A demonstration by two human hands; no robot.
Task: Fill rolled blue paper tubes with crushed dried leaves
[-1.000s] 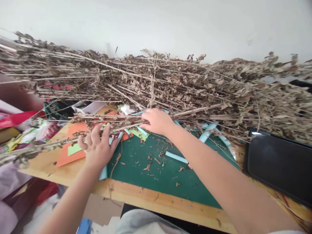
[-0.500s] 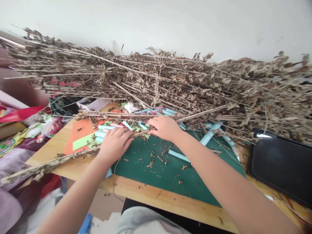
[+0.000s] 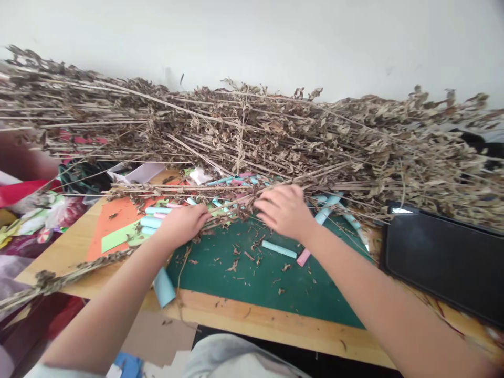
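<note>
My left hand (image 3: 183, 223) is closed round a long dried stem (image 3: 74, 270) that runs down-left past the table edge. My right hand (image 3: 285, 210) hovers a little to the right, fingers stretched out toward the left and touching thin stalks at the foot of a big bundle of dried leafy branches (image 3: 275, 136). That bundle lies across the whole back of the table. Under both hands is a green cutting mat (image 3: 252, 278) strewn with leaf crumbs. Light-blue rolled paper tubes (image 3: 279, 249) and a pink one (image 3: 303, 257) lie on it.
Orange paper (image 3: 114, 220) and a green slip (image 3: 116, 240) lie left of the mat. A black tray (image 3: 444, 262) sits at the right. Another blue tube (image 3: 163, 286) rests near the wooden table's front edge (image 3: 275, 328). Colourful clutter (image 3: 35, 210) fills the left side.
My left hand slid right along the stem and closed on it. My right hand let go of the stem's end and moved right, its fingers now spread.
</note>
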